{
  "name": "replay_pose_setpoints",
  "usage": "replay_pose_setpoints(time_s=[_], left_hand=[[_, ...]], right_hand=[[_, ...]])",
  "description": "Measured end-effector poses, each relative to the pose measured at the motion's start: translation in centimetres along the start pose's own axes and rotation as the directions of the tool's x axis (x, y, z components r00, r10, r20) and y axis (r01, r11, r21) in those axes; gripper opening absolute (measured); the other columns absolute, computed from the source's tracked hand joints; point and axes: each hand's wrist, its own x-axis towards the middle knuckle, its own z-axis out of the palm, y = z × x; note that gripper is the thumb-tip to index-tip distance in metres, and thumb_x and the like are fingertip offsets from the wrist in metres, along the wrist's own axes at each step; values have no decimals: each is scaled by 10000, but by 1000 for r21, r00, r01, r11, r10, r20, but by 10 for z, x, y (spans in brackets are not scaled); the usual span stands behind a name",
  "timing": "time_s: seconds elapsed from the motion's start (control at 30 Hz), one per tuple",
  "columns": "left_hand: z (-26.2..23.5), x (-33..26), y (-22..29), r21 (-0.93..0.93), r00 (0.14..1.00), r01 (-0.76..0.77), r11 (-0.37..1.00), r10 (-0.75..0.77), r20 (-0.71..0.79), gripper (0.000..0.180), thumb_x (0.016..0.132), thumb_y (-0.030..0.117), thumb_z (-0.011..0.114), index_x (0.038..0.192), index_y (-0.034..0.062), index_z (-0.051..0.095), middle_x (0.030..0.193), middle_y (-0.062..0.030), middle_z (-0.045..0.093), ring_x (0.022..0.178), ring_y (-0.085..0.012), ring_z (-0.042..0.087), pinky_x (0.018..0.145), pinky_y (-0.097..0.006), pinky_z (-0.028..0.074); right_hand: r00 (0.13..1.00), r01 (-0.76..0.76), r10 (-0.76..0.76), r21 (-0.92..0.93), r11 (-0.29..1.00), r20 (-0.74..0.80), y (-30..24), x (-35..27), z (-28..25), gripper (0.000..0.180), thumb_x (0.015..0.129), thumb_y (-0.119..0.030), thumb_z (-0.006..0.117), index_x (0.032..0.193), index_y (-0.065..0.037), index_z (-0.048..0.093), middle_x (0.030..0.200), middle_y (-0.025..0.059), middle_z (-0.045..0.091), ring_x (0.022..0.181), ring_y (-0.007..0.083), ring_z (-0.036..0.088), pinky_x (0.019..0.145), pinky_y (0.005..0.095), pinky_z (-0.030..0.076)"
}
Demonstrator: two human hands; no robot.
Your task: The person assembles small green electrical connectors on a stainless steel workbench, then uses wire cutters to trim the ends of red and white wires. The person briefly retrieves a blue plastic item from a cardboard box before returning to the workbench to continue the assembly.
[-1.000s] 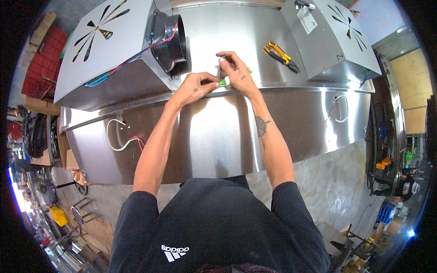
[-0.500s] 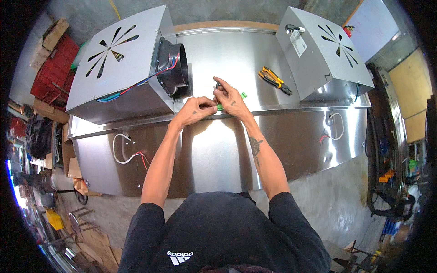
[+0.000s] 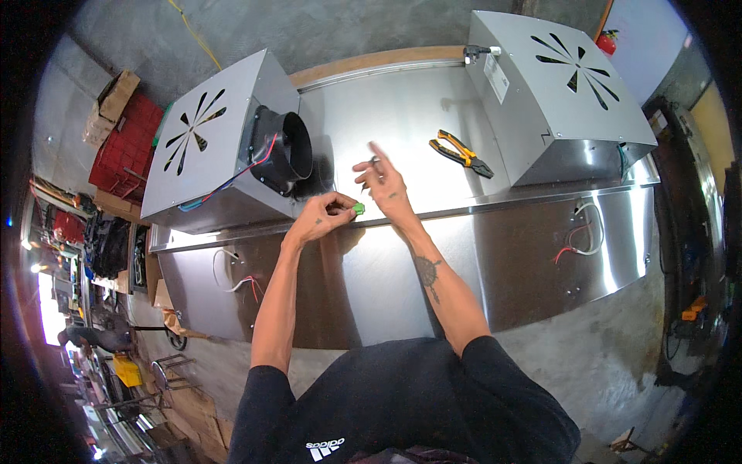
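My left hand (image 3: pixel 323 217) pinches a small green connector block (image 3: pixel 359 208) over the front lip of a long stainless steel hood body (image 3: pixel 402 116). Just to its right, my right hand (image 3: pixel 384 182) is raised with fingers spread, and a small dark tool or screw (image 3: pixel 372 164) sits between thumb and fingers; what it is stays unclear. The two hands are a few centimetres apart. A black round duct collar (image 3: pixel 282 151) with red and black wires lies just left of my left hand.
Two grey blower housings with slotted vents stand on the steel top, one at the left (image 3: pixel 212 143) and one at the right (image 3: pixel 556 93). Orange-handled pliers (image 3: pixel 461 153) lie right of my hands. Loose wires hang from the front panel at left (image 3: pixel 236 278) and right (image 3: pixel 580 240).
My hands were together on the green connector; now my right hand has lifted away and opened its fingers, while the left keeps the connector. The view has shifted down.
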Motion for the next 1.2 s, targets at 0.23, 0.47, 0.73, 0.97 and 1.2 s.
replay_pose_setpoints(time_s=[0.23, 0.47, 0.73, 0.97, 1.2], left_hand=[[27, 26, 7, 306, 908, -227, 925, 314, -276, 400, 934, 108, 746, 1308, 35, 625, 1409, -165, 597, 1174, -289, 665, 994, -403, 575], [78, 55, 38, 371, 931, -349, 860, 362, 37, 399, 959, 125, 712, 1348, 47, 677, 1326, -156, 670, 1142, -340, 665, 1078, -453, 510], [79, -1, 47, 304, 975, -157, 940, 197, -105, 405, 967, 276, 786, 1282, 31, 718, 1250, -151, 689, 1114, -289, 684, 976, -412, 572], [93, -6, 26, 236, 950, -158, 959, 213, -228, 444, 936, 296, 818, 1277, 29, 721, 1221, -142, 737, 1154, -307, 672, 1008, -442, 543], [96, -5, 23, 230, 937, -177, 957, 235, -257, 435, 931, 295, 822, 1262, 24, 740, 1193, -149, 751, 1161, -322, 682, 1023, -444, 537]], right_hand=[[947, 56, -24, 93, 994, -319, -16, -28, -74, 436, 1129, -165, 549, 1514, -31, 395, 1219, 173, 716, 1021, 151, 682, 820, 277, 568], [956, 26, -11, 50, 998, -292, -15, -48, -80, 444, 1100, -135, 622, 1485, -8, 442, 1160, 165, 717, 980, 174, 724, 839, 297, 605], [987, 67, -72, -39, 997, -143, -23, -47, -67, 441, 1079, -137, 669, 1458, 4, 495, 1132, 127, 712, 998, 175, 724, 870, 309, 606], [998, 67, -67, -25, 997, 4, -4, -41, -58, 438, 1058, -94, 694, 1441, -6, 502, 1107, 107, 690, 972, 152, 693, 845, 307, 608], [997, 77, -75, -97, 992, 23, -5, -44, -60, 410, 1058, -119, 704, 1414, -16, 527, 1094, 97, 684, 962, 150, 686, 856, 299, 587]])
